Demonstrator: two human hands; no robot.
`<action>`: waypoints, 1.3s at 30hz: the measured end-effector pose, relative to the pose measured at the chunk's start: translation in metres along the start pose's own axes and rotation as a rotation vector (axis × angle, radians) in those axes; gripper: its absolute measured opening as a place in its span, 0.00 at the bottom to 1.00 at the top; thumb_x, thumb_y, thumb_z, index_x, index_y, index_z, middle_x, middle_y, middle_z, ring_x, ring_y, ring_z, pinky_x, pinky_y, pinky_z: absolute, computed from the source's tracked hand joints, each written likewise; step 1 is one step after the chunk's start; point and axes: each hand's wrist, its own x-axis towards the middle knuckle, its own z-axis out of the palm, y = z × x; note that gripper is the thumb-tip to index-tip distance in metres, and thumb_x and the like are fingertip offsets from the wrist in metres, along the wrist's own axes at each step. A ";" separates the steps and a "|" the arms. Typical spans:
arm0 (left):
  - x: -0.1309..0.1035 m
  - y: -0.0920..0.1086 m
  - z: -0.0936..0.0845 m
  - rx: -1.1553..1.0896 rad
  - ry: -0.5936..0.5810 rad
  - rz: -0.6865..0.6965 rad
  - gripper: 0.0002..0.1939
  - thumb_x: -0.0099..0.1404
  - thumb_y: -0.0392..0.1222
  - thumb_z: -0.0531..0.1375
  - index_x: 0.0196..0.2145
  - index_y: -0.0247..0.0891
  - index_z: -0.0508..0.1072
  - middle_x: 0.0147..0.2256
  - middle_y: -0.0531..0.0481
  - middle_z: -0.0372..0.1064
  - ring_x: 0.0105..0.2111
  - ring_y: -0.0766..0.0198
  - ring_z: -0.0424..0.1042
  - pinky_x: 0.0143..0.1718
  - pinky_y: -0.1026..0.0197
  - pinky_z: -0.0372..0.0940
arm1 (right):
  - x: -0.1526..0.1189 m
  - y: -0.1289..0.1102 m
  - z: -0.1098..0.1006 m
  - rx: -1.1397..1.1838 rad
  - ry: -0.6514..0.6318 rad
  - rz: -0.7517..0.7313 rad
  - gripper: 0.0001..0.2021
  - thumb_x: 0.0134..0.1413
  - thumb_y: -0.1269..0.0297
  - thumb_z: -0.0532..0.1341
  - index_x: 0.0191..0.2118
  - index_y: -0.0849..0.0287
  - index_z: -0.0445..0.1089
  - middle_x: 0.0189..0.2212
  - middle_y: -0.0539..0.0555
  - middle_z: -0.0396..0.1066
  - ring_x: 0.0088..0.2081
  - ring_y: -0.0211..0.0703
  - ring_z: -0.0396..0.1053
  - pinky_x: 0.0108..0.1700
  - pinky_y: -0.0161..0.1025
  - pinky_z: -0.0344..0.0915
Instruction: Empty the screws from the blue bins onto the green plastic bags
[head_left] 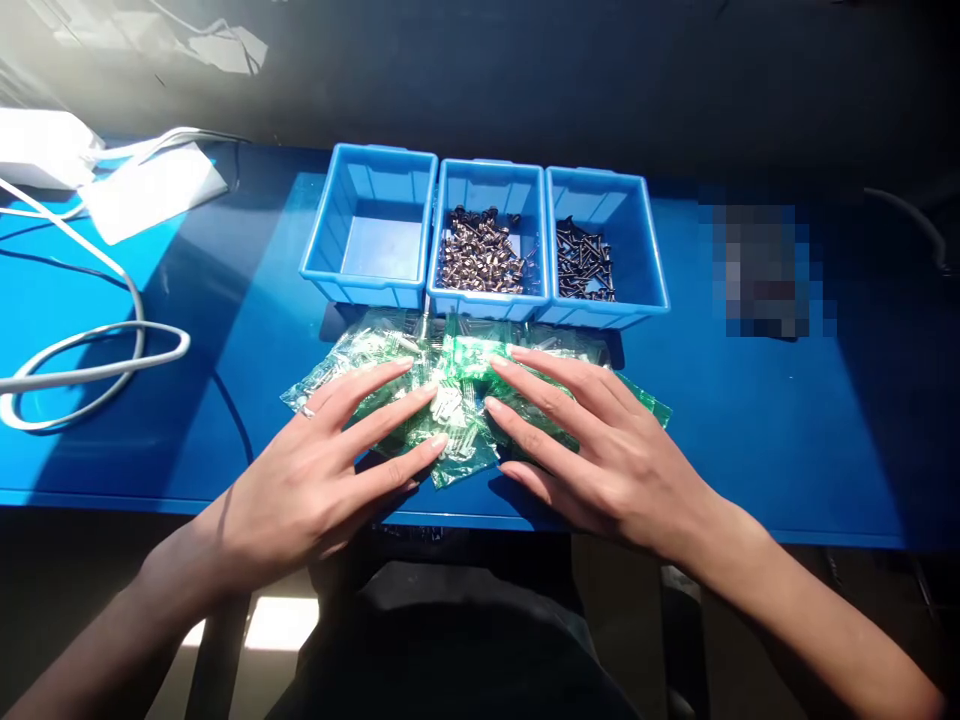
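A person's two bare hands were spread over a loose pile of clear, green-tinted plastic packets (461, 440) near the front edge of a blue tabletop (262, 250). The left hand (315, 480), wearing a ring (307, 411), reached in from one side with its fingers fanned and their tips over the left and middle packets. The right hand (615, 450) mirrored it from the other side, its fingertips at the middle and right of the pile. The grip of each hand was open, pinching nothing; how firmly the fingers pressed on the plastic could not be told. White pieces showed through the film, too small to make out.

Just behind the pile, three blue bins stood side by side in a row. The left bin (367, 291) had a patch of light on its floor. The middle bin (491, 305) held a heap of shiny metal screws (480, 260), and the right bin (611, 317) held darker, longer screws (583, 262).

Farther left, a looped white cable (139, 320) lay near a white sheet (154, 195) and a white box (41, 145). Well to the right, a dark object (769, 275) was blurred out.
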 end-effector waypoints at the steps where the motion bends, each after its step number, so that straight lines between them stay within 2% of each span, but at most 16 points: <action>1: 0.004 0.000 -0.005 -0.003 0.003 0.012 0.22 0.82 0.40 0.64 0.70 0.42 0.75 0.75 0.39 0.68 0.80 0.36 0.62 0.75 0.28 0.74 | 0.002 0.001 -0.004 0.008 0.014 -0.001 0.19 0.75 0.64 0.71 0.62 0.73 0.79 0.68 0.76 0.76 0.70 0.77 0.77 0.61 0.68 0.84; 5: 0.033 -0.017 -0.030 0.007 0.120 0.014 0.21 0.80 0.38 0.66 0.68 0.44 0.76 0.71 0.44 0.73 0.76 0.47 0.69 0.76 0.40 0.76 | 0.022 0.022 -0.031 -0.063 0.071 0.050 0.14 0.75 0.69 0.69 0.60 0.66 0.80 0.63 0.70 0.82 0.64 0.70 0.81 0.59 0.66 0.85; 7: 0.056 -0.037 -0.040 0.042 0.108 -0.006 0.21 0.82 0.41 0.65 0.69 0.50 0.75 0.73 0.47 0.72 0.77 0.50 0.69 0.77 0.41 0.75 | 0.036 0.043 -0.041 -0.131 0.006 0.100 0.13 0.78 0.65 0.65 0.61 0.58 0.80 0.58 0.63 0.84 0.55 0.66 0.83 0.49 0.65 0.85; 8: 0.067 -0.049 -0.043 0.074 0.082 -0.011 0.21 0.83 0.44 0.63 0.70 0.51 0.75 0.75 0.46 0.69 0.78 0.49 0.67 0.78 0.38 0.74 | 0.043 0.054 -0.043 -0.155 -0.052 0.119 0.15 0.80 0.61 0.63 0.64 0.52 0.80 0.59 0.60 0.83 0.53 0.64 0.84 0.42 0.60 0.85; 9: 0.077 -0.062 -0.043 0.108 0.073 0.002 0.20 0.85 0.49 0.61 0.70 0.52 0.75 0.74 0.46 0.70 0.77 0.46 0.69 0.76 0.37 0.75 | 0.049 0.065 -0.043 -0.158 -0.110 0.123 0.16 0.79 0.58 0.63 0.66 0.46 0.80 0.60 0.59 0.82 0.51 0.62 0.84 0.37 0.56 0.82; 11: 0.093 -0.086 -0.040 0.143 0.032 0.065 0.22 0.85 0.57 0.59 0.69 0.51 0.77 0.72 0.44 0.73 0.74 0.39 0.73 0.70 0.30 0.80 | 0.057 0.082 -0.038 -0.087 -0.166 0.126 0.15 0.76 0.56 0.66 0.62 0.37 0.82 0.59 0.56 0.82 0.45 0.55 0.83 0.37 0.53 0.81; 12: 0.098 -0.095 -0.037 0.129 0.039 0.122 0.21 0.85 0.59 0.59 0.66 0.51 0.80 0.68 0.46 0.77 0.71 0.38 0.77 0.66 0.30 0.82 | 0.059 0.087 -0.034 -0.059 -0.180 0.141 0.14 0.76 0.58 0.66 0.60 0.36 0.84 0.59 0.56 0.82 0.44 0.54 0.83 0.39 0.53 0.82; 14: 0.101 -0.105 -0.030 0.090 0.046 0.122 0.20 0.85 0.58 0.59 0.63 0.51 0.82 0.66 0.48 0.80 0.68 0.41 0.80 0.66 0.33 0.83 | 0.057 0.092 -0.025 -0.016 -0.153 0.168 0.13 0.78 0.62 0.64 0.56 0.41 0.86 0.57 0.57 0.82 0.43 0.53 0.82 0.41 0.54 0.83; 16: 0.097 -0.104 -0.025 0.049 0.068 0.068 0.17 0.85 0.54 0.60 0.64 0.55 0.81 0.67 0.51 0.79 0.70 0.45 0.79 0.67 0.36 0.84 | 0.051 0.091 -0.017 0.015 -0.089 0.175 0.12 0.80 0.64 0.62 0.54 0.48 0.86 0.55 0.58 0.82 0.45 0.51 0.82 0.43 0.53 0.84; 18: 0.092 -0.098 -0.022 0.016 0.095 0.012 0.17 0.85 0.48 0.62 0.66 0.56 0.80 0.69 0.52 0.76 0.71 0.47 0.77 0.69 0.38 0.82 | 0.045 0.088 -0.012 0.033 -0.020 0.170 0.10 0.81 0.64 0.63 0.53 0.51 0.85 0.55 0.57 0.82 0.45 0.49 0.82 0.43 0.50 0.83; 22: 0.088 -0.089 -0.019 0.061 0.177 0.036 0.15 0.83 0.39 0.64 0.63 0.45 0.82 0.67 0.46 0.78 0.69 0.48 0.79 0.69 0.43 0.83 | 0.040 0.083 -0.008 0.027 0.007 0.237 0.09 0.80 0.64 0.65 0.54 0.48 0.85 0.58 0.57 0.82 0.46 0.49 0.83 0.45 0.50 0.83; 24: 0.088 -0.088 -0.018 0.107 0.211 0.062 0.14 0.82 0.36 0.65 0.61 0.42 0.82 0.65 0.46 0.79 0.68 0.51 0.79 0.69 0.49 0.83 | 0.039 0.080 -0.006 0.030 0.021 0.260 0.10 0.80 0.65 0.65 0.54 0.49 0.85 0.58 0.57 0.82 0.48 0.50 0.83 0.47 0.50 0.83; 28: 0.086 -0.086 -0.017 0.124 0.217 0.027 0.15 0.81 0.33 0.67 0.61 0.44 0.81 0.67 0.57 0.78 0.69 0.61 0.77 0.73 0.59 0.79 | 0.039 0.076 -0.003 -0.020 0.046 0.235 0.10 0.82 0.66 0.63 0.55 0.54 0.84 0.57 0.58 0.83 0.47 0.47 0.82 0.47 0.47 0.83; 30: 0.086 -0.086 -0.016 0.125 0.230 0.027 0.16 0.81 0.34 0.68 0.62 0.46 0.81 0.67 0.59 0.78 0.69 0.62 0.78 0.73 0.62 0.78 | 0.040 0.075 -0.002 -0.032 0.043 0.241 0.11 0.82 0.66 0.62 0.55 0.56 0.84 0.57 0.58 0.83 0.46 0.46 0.81 0.47 0.47 0.83; 35: 0.087 -0.088 -0.014 0.147 0.249 0.081 0.14 0.81 0.34 0.68 0.61 0.43 0.82 0.64 0.51 0.81 0.67 0.57 0.80 0.69 0.57 0.82 | 0.041 0.073 0.000 -0.016 0.031 0.273 0.11 0.82 0.66 0.62 0.55 0.56 0.85 0.57 0.59 0.84 0.50 0.50 0.83 0.50 0.50 0.85; 39: 0.088 -0.091 -0.011 0.105 0.263 0.060 0.13 0.82 0.36 0.67 0.60 0.45 0.82 0.63 0.48 0.82 0.67 0.54 0.81 0.67 0.53 0.84 | 0.047 0.076 -0.003 -0.016 0.069 0.251 0.12 0.82 0.61 0.63 0.49 0.55 0.85 0.53 0.59 0.85 0.50 0.54 0.81 0.50 0.55 0.83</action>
